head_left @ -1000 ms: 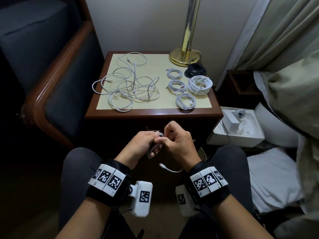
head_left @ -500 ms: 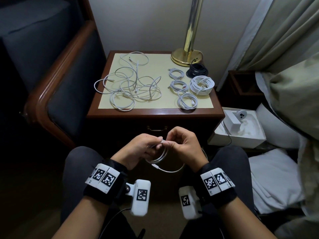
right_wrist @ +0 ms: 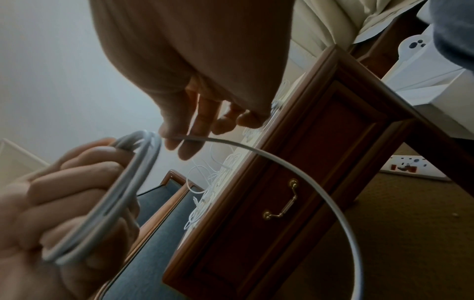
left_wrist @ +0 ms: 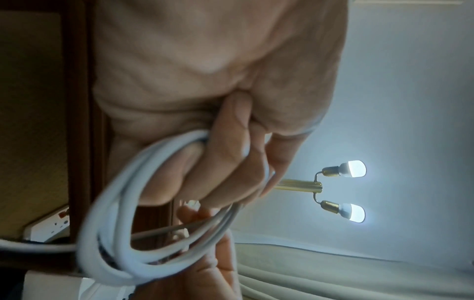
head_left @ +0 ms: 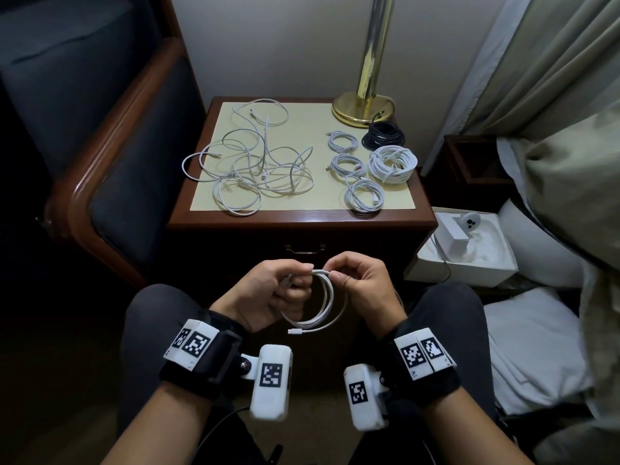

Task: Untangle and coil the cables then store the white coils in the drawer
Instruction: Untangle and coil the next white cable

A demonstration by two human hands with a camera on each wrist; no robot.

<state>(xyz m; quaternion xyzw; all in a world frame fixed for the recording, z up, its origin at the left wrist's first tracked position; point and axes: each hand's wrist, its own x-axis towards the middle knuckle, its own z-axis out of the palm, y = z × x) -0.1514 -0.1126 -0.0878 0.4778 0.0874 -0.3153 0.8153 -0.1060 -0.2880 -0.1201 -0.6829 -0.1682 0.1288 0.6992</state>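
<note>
Over my lap both hands hold one white cable point(head_left: 330, 303) wound into a few loops. My left hand point(head_left: 268, 290) grips the bundled loops point(left_wrist: 115, 213), fingers curled round them. My right hand point(head_left: 359, 283) pinches the free strand point(right_wrist: 256, 150) at the top of the coil, and the plug end point(head_left: 293, 331) hangs loose below. On the nightstand top point(head_left: 302, 209) lies a tangle of white cables point(head_left: 255, 166) at the left. Several finished white coils point(head_left: 364, 196) and a black coil point(head_left: 382, 137) lie at the right. The closed drawer's brass handle point(head_left: 303, 251) shows just above my hands.
A brass lamp base point(head_left: 362, 107) stands at the nightstand's back right. A dark upholstered chair with a wooden arm point(head_left: 100, 182) is close on the left. An open white box point(head_left: 466, 250), white bedding and curtains fill the right. A power strip point(right_wrist: 415, 168) lies on the carpet.
The hands have drawn slightly apart and the cable now shows as wider, clearer loops hanging between them. The loose plug end has swung left under the coil.
</note>
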